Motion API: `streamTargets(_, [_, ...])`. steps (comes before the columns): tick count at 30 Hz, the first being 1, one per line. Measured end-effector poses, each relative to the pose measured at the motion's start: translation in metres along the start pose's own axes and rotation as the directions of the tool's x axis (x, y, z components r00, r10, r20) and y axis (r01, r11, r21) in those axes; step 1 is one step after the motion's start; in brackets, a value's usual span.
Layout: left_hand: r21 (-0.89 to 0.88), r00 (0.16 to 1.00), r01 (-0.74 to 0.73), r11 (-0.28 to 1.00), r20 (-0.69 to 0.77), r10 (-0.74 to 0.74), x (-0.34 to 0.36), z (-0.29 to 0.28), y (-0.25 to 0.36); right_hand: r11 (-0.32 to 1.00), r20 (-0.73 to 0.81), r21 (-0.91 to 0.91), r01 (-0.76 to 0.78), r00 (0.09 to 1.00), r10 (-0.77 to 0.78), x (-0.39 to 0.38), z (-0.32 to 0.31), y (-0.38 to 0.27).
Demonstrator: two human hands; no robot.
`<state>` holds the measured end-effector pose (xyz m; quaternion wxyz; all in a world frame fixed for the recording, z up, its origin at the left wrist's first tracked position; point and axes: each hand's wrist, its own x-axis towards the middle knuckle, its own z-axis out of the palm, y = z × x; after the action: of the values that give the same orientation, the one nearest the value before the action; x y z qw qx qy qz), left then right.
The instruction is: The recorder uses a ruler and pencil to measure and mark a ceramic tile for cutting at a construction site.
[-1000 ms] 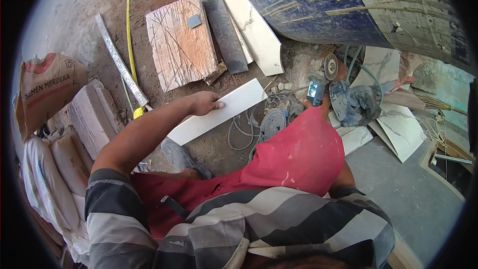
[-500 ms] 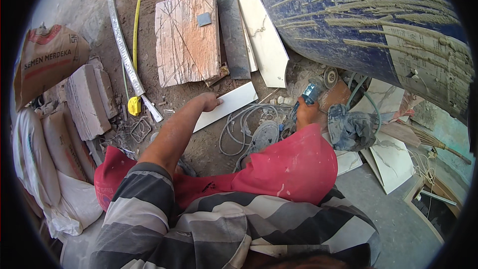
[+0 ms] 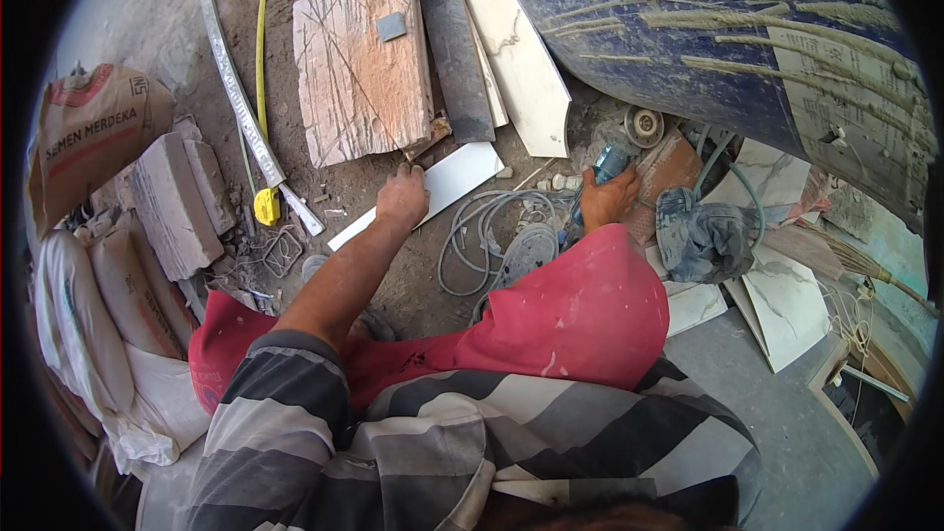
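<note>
A long white tile strip (image 3: 460, 177) lies at a slant low over the dirt, just nearer than a scored pinkish block (image 3: 344, 69). Across its middle reaches my left hand (image 3: 403, 195), fingers closed over the far edge; the fingertips are partly hidden. Over on the right, my right hand (image 3: 608, 201) is wrapped round the blue body of an angle grinder (image 3: 613, 159). The round disc (image 3: 644, 126) of the grinder points away from me, beside the blue drum. Whether the disc is spinning cannot be made out. A small grey tile piece (image 3: 390, 27) rests on the block.
A large mortar-streaked blue drum (image 3: 629, 20) fills the far right. Beyond the strip lie a dark plank (image 3: 452, 39) and a cut marble-look tile (image 3: 516, 59). A grey cable (image 3: 462, 246) coils by my foot. A yellow tape measure (image 3: 266, 206) and cement sacks (image 3: 128, 285) are at left.
My left hand has shifted slightly farther away and turned more over the strip, which has slid a little left. My right hand still grips the grinder, whose disc now faces more toward me.
</note>
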<state>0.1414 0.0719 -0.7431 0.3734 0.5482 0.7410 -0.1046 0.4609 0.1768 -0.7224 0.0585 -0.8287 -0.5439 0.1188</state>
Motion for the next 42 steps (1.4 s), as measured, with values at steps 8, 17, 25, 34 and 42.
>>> streamTargets(8, [-0.025,1.000,-0.007,1.000,0.000,0.007,-0.012,-0.005,-0.005,0.999,0.016,-0.019,0.039,0.999,-0.039,-0.005,0.006,-0.004])
streamTargets(17, [-0.033,0.997,-0.051,0.998,-0.050,0.050,-0.018,-0.013,-0.003,0.766,-0.121,0.447,0.461,0.880,-0.459,-0.005,0.005,-0.043])
streamTargets(25, [-0.086,0.999,-0.035,0.996,-0.010,0.035,-0.024,-0.021,-0.002,0.641,0.201,0.535,0.550,0.655,-0.729,-0.022,-0.001,-0.094])
streamTargets(34, [-0.164,0.998,-0.053,0.985,0.015,0.056,-0.036,-0.012,-0.002,0.760,0.230,0.330,0.560,0.733,-0.640,-0.018,0.065,-0.168])
streamTargets(42, [-0.203,0.989,-0.033,0.979,0.133,0.061,-0.041,-0.011,-0.010,0.734,0.174,0.406,0.544,0.743,-0.647,-0.030,0.074,-0.178])
